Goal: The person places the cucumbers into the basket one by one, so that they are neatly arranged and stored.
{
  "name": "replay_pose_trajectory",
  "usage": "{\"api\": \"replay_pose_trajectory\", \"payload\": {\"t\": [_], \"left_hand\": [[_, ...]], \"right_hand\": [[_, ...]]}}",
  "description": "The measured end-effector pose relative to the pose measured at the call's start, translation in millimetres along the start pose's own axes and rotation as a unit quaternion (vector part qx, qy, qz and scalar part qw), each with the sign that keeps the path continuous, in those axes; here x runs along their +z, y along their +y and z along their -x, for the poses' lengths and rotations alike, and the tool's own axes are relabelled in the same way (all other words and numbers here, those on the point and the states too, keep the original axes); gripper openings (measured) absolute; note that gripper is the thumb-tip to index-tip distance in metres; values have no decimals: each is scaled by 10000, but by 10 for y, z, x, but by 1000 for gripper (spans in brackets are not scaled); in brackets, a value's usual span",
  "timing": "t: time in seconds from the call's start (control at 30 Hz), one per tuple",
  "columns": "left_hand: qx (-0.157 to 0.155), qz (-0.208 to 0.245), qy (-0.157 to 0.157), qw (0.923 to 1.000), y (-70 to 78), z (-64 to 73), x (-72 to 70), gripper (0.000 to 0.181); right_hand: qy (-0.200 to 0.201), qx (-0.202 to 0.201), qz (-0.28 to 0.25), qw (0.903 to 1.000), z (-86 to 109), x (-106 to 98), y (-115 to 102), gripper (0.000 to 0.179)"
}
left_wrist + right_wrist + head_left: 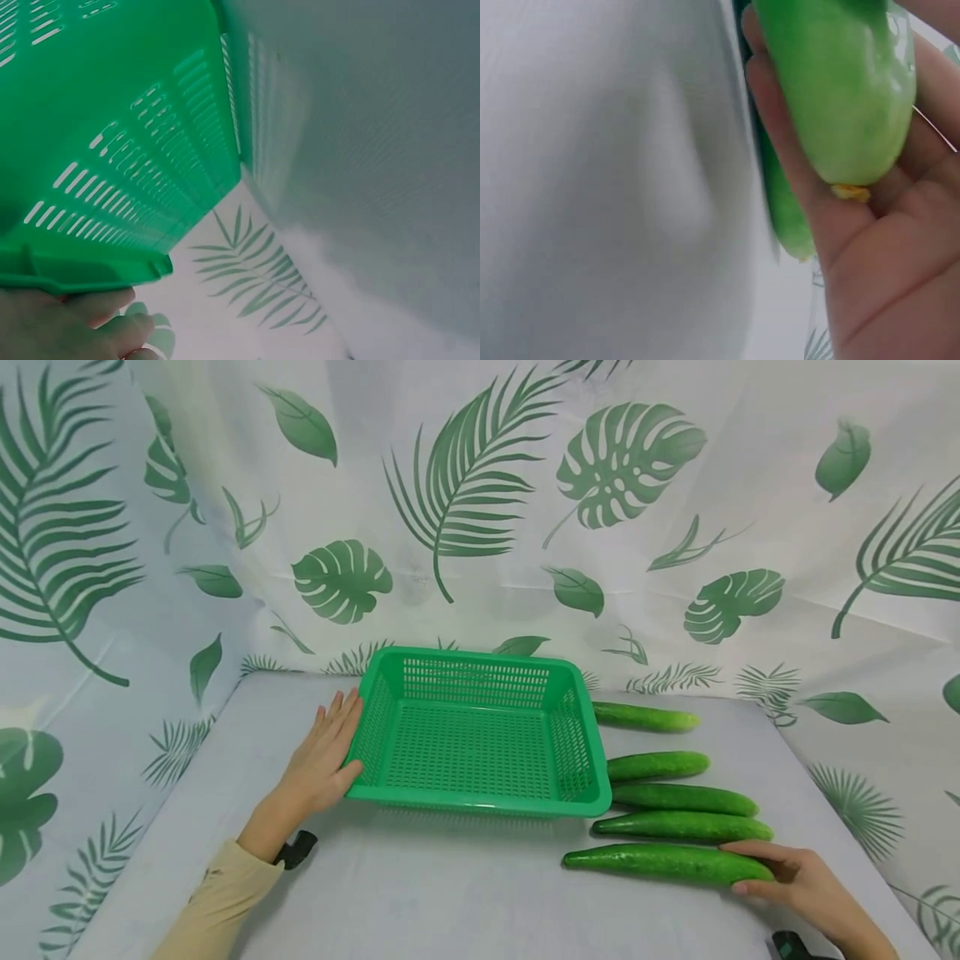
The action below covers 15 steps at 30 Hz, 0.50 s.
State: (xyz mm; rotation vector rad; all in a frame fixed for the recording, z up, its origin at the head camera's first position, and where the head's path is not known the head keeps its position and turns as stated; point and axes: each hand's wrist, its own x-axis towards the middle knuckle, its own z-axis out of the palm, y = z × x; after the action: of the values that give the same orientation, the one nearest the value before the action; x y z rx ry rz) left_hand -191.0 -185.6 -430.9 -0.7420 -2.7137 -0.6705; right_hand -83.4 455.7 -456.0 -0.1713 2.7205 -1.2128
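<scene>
A green plastic basket [465,806] with slotted walls stands in the middle of the table. My left hand [322,764] lies along its left rim with straight fingers, the thumb at the near left corner. In the left wrist view, fingers [101,330] touch the basket's rim [82,277] from outside. At the near right, my right hand [798,881] holds the blunt end of the nearest cucumber [667,862] between thumb and fingers. The right wrist view shows that cucumber's pale tip [847,127] within the hand; another cucumber [784,202] is partly hidden behind the fingers.
Several more cucumbers lie roughly parallel right of the basket, among them the farthest one [652,717] and one close behind the held one [682,827]. The basket hides some of their left ends. A leaf-patterned cloth [480,577] hangs around the white table [465,893].
</scene>
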Motion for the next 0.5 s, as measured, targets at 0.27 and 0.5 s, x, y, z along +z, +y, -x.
{"api": "replay_pose_trajectory", "payload": {"t": [0.27, 0.5], "left_hand": [[-162, -54, -44, 9998, 18, -6, -4, 77], [-240, -129, 13, 9996, 38, -8, 3, 76]], "right_hand": [[565, -580, 31, 9967, 37, -183, -50, 44], [1077, -839, 413, 9898, 69, -516, -233, 45]]}}
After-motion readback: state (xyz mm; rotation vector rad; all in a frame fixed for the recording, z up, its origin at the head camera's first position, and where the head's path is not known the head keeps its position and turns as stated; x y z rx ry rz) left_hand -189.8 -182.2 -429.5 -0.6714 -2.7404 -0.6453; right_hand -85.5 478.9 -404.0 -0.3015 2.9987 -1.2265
